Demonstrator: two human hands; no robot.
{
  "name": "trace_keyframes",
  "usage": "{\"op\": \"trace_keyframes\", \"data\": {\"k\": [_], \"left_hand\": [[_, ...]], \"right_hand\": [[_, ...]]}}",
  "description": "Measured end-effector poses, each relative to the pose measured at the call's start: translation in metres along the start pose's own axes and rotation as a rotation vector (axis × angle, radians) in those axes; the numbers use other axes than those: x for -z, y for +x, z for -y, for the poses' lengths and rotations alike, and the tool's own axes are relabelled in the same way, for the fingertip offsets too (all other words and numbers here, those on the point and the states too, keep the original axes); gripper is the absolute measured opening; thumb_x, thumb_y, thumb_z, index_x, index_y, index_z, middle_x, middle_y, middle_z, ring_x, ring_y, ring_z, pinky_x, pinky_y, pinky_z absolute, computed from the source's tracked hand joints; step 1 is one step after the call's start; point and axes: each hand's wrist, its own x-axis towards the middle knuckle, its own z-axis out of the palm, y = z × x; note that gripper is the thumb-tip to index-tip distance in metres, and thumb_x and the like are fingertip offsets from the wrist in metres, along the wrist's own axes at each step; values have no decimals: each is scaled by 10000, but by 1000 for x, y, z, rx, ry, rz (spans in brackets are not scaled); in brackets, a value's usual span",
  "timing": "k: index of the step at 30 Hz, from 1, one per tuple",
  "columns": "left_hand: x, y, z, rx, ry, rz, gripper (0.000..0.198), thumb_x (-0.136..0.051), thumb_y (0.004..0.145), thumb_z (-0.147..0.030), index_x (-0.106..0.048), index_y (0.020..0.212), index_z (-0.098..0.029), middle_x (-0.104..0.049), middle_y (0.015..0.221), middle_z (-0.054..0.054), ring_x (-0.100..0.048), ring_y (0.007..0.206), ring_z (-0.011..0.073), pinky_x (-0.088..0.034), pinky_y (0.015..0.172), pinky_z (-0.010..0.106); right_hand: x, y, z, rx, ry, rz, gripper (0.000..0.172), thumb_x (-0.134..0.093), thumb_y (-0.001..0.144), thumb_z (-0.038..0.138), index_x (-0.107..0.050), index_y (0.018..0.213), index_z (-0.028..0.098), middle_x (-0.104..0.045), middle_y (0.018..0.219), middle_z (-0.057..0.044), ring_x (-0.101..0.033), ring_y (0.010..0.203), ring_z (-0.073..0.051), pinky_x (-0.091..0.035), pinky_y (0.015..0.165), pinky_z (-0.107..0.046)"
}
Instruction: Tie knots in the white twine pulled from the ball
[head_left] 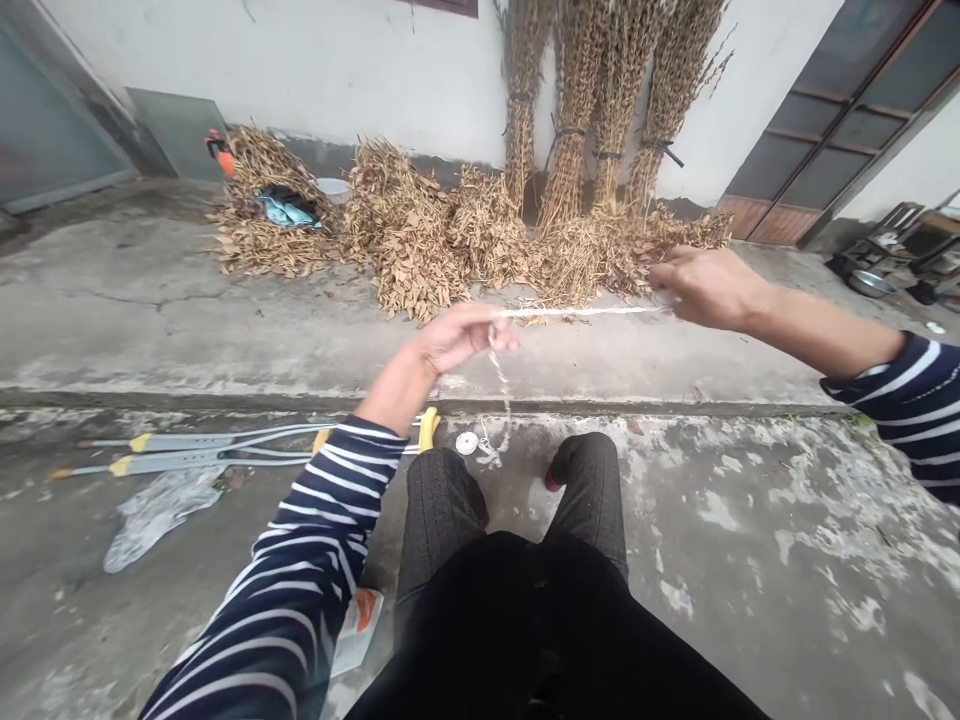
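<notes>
A white string runs taut between my two hands at chest height. My left hand pinches one end, and the loose rest of the string hangs down from it to a small white spool on the concrete by my knees. My right hand is closed on the other end, held out to the right. I sit with my legs in dark trousers stretched forward.
Heaps of dry brown bean stalks lie ahead against a white wall, with tied bundles leaning upright. A pair of grey crutches lies on the ground at left beside a clear plastic bag. A doorway stands at right.
</notes>
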Motion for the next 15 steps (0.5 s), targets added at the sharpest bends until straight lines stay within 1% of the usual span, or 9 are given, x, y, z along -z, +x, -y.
{"op": "trace_keyframes", "data": {"k": [2, 4, 6, 8, 9, 10, 11, 13, 15], "left_hand": [[22, 5, -11, -101, -28, -191, 385, -589, 1026, -368, -600, 689, -181, -584, 574, -16, -672, 801, 160, -524, 1031, 428], [35, 18, -14, -136, 67, -397, 417, -449, 1101, -292, -579, 720, -183, -584, 628, -19, -650, 909, 143, -497, 1049, 407], [38, 32, -7, -93, 266, -581, 362, -500, 1082, -210, -592, 735, -165, -624, 744, -4, -608, 1078, 155, -457, 1068, 404], [30, 44, 9, -47, 440, -691, 246, -622, 989, -94, -629, 748, -141, -670, 900, 18, -556, 1181, 173, -429, 1087, 403], [21, 47, 17, -46, 477, -701, 193, -651, 942, -49, -658, 770, -135, -686, 979, 28, -554, 1185, 176, -439, 1078, 396], [9, 49, 26, -60, 481, -676, 149, -659, 915, -31, -692, 816, -137, -699, 1062, 37, -572, 1162, 178, -470, 1043, 381], [-5, 50, 34, -72, 472, -629, 121, -662, 908, -48, -725, 882, -148, -707, 1140, 44, -601, 1116, 178, -514, 971, 357], [-37, 48, 48, -91, 388, -477, 143, -688, 911, -140, -762, 1026, -180, -704, 1270, 63, -654, 1024, 183, -562, 781, 304], [-70, 47, 59, -97, 226, -329, 234, -725, 897, -215, -751, 1128, -193, -697, 1328, 86, -684, 994, 189, -553, 650, 254]], "right_hand": [[-6, -5, 5, 29, 0, 91, 189, -632, 729, 145, -700, 894, 207, -719, 856, -65, -627, 766, -212, -394, 601, -299], [-10, -4, 12, 0, 64, 167, 214, -700, 711, 181, -722, 921, 220, -739, 868, -31, -659, 765, -208, -412, 613, -292], [-11, 0, 18, -54, 174, 213, 209, -776, 703, 218, -737, 908, 228, -739, 823, 3, -673, 732, -198, -432, 618, -289], [-10, 6, 21, -106, 285, 228, 206, -847, 698, 272, -753, 877, 237, -731, 775, 20, -672, 696, -188, -449, 614, -293], [-9, 9, 22, -127, 332, 227, 215, -874, 697, 306, -763, 870, 244, -731, 764, 22, -670, 688, -187, -455, 613, -299], [-9, 12, 24, -147, 367, 227, 227, -895, 694, 336, -773, 865, 252, -732, 759, 22, -669, 686, -190, -460, 611, -307], [-8, 15, 26, -164, 390, 230, 236, -909, 689, 352, -780, 862, 257, -733, 758, 20, -669, 691, -193, -465, 614, -315], [-5, 20, 32, -180, 391, 225, 241, -921, 684, 342, -782, 861, 256, -730, 763, 19, -674, 711, -201, -477, 635, -327], [-1, 26, 39, -172, 350, 190, 233, -912, 690, 311, -773, 864, 242, -721, 771, 16, -681, 734, -207, -490, 669, -336]]}}
